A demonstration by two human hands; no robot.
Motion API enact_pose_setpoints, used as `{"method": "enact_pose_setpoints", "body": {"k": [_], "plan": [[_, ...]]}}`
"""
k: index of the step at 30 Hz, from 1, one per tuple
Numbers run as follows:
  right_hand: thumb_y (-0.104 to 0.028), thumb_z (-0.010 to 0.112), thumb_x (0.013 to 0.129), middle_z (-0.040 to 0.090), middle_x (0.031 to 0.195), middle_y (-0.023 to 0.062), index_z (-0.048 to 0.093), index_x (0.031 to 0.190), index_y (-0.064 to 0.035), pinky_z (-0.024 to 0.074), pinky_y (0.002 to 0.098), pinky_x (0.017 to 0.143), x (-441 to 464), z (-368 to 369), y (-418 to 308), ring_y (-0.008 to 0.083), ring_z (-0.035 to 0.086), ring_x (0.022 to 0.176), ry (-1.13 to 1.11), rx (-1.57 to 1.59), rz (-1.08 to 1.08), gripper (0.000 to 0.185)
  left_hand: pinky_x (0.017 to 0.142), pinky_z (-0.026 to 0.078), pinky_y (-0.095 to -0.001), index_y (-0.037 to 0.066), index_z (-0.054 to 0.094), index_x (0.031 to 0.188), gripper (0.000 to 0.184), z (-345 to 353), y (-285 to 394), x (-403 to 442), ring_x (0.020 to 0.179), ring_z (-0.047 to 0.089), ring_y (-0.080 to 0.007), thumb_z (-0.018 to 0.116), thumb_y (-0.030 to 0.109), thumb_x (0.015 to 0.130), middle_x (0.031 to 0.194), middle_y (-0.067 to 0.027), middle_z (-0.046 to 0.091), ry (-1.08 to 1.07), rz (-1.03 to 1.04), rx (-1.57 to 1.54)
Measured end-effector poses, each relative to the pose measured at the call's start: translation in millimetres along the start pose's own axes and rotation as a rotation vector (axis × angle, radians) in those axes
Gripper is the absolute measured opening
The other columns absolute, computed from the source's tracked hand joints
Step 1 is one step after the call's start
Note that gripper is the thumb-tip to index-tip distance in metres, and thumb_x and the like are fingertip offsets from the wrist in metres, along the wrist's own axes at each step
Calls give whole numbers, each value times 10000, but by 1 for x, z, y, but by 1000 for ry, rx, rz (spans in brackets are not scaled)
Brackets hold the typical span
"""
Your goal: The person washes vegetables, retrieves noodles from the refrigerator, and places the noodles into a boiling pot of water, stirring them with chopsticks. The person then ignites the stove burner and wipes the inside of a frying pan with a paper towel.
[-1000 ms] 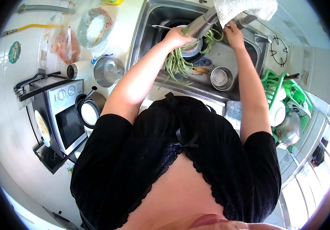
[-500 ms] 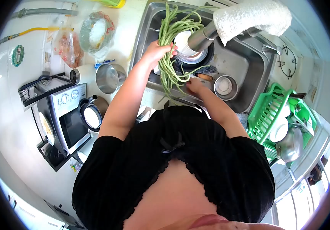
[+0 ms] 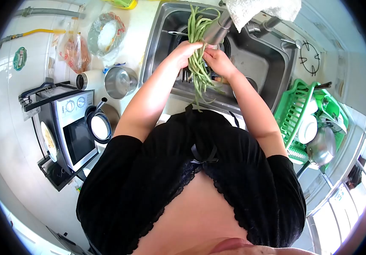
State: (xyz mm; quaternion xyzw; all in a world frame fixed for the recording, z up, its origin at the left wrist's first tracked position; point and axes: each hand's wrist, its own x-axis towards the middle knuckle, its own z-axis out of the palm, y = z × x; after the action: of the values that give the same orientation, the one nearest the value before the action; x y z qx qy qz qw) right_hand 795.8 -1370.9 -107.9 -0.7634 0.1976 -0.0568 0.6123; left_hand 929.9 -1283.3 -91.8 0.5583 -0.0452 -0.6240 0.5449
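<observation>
A bunch of long green beans (image 3: 200, 74) hangs over the sink (image 3: 151, 55), its lower ends reaching the front rim. My left hand (image 3: 187, 52) is wrapped round the bunch from the left. On the other side, my right hand (image 3: 219, 63) has its fingers curled in against the beans, seemingly gripping them; the fingertips are partly hidden. Just above both hands is the metal faucet spout (image 3: 217, 29), with a white towel (image 3: 263, 10) over its top. Beneath the hands, dishes in the sink are mostly covered, and a wooden handle (image 3: 220, 79) shows by my right wrist.
Left of the sink are a metal pot (image 3: 121, 82) and plastic bags (image 3: 106, 36). A microwave (image 3: 78, 131) and a dark pan (image 3: 100, 125) stand farther left. To the right is a green dish rack (image 3: 297, 114) with bowls and a metal pan (image 3: 321, 146).
My right hand has risen from low in the sink to the beans. My left hand has carried the bunch slightly right, and the beans now hang closer together.
</observation>
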Motion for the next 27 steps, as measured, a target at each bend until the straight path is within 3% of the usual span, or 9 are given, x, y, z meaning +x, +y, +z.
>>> {"method": "enact_pose_setpoints", "body": {"k": [4, 6, 11, 13, 14, 16, 18, 21, 27], "plan": [[-258, 536, 870, 604, 669, 89, 612, 896, 16, 442, 285, 572, -4, -10, -5, 139, 546, 568, -135, 83, 197, 286, 574, 504, -311, -42, 608, 931, 189, 12, 9, -4, 661, 614, -205, 554, 100, 819, 815, -132, 630, 98, 8, -115], [-241, 570, 857, 602, 669, 43, 608, 938, 11, 441, 244, 540, -15, -13, -3, 86, 522, 561, 14, 271, 264, 268, 539, 485, -305, -34, 592, 858, 120, 17, 11, -6, 633, 604, -198, 576, 68, 797, 742, -121, 614, 203, 151, -98], [-121, 605, 789, 644, 804, 121, 580, 1023, 20, 486, 269, 656, -37, -23, 7, 180, 605, 684, 238, -124, 127, 274, 476, 402, -280, -19, 588, 774, 27, 21, 17, 2, 544, 527, -143, 566, -5, 781, 644, -70, 565, 344, 433, 25], [-68, 600, 736, 626, 887, 151, 582, 1038, 5, 474, 309, 763, -41, -17, -2, 245, 609, 800, 482, -88, -110, 312, 480, 402, -278, -17, 586, 772, 29, 23, 19, 3, 545, 524, -140, 563, -3, 783, 649, -69, 566, 392, 451, 31], [-68, 600, 736, 626, 887, 151, 582, 1038, 5, 474, 309, 763, -43, -14, -8, 245, 609, 800, 482, -90, -111, 312, 485, 401, -276, -14, 584, 770, 31, 25, 20, 5, 546, 520, -137, 560, -2, 786, 654, -68, 568, 440, 469, 41], [-58, 596, 702, 604, 930, 177, 580, 1048, -7, 443, 340, 840, -45, -11, -42, 275, 588, 888, 511, -161, -342, 350, 501, 401, -273, -12, 582, 766, 33, 29, 19, 5, 555, 517, -133, 554, -5, 784, 662, -65, 568, 482, 473, 40], [-77, 611, 695, 616, 876, 136, 616, 977, -34, 426, 368, 854, -43, -12, -54, 284, 571, 903, 507, -334, -415, 286, 508, 397, -278, -10, 581, 762, 36, 30, 17, 8, 560, 513, -134, 554, 1, 783, 666, -61, 567, 508, 529, 66], [-140, 618, 723, 633, 759, 90, 648, 786, -72, 476, 385, 686, -31, -12, -49, 288, 602, 762, 311, -524, -357, 98, 458, 384, -284, -25, 558, 695, 41, 33, 11, 13, 505, 504, -141, 581, -20, 728, 618, -61, 552, 484, 520, 19], [-181, 560, 758, 619, 714, 142, 615, 748, -57, 483, 425, 629, -21, -8, -37, 327, 602, 675, 146, -542, -153, 135, 463, 362, -304, 7, 570, 719, 21, 31, 3, 23, 508, 483, -136, 581, -11, 719, 625, -56, 547, 443, 425, -26]]}}
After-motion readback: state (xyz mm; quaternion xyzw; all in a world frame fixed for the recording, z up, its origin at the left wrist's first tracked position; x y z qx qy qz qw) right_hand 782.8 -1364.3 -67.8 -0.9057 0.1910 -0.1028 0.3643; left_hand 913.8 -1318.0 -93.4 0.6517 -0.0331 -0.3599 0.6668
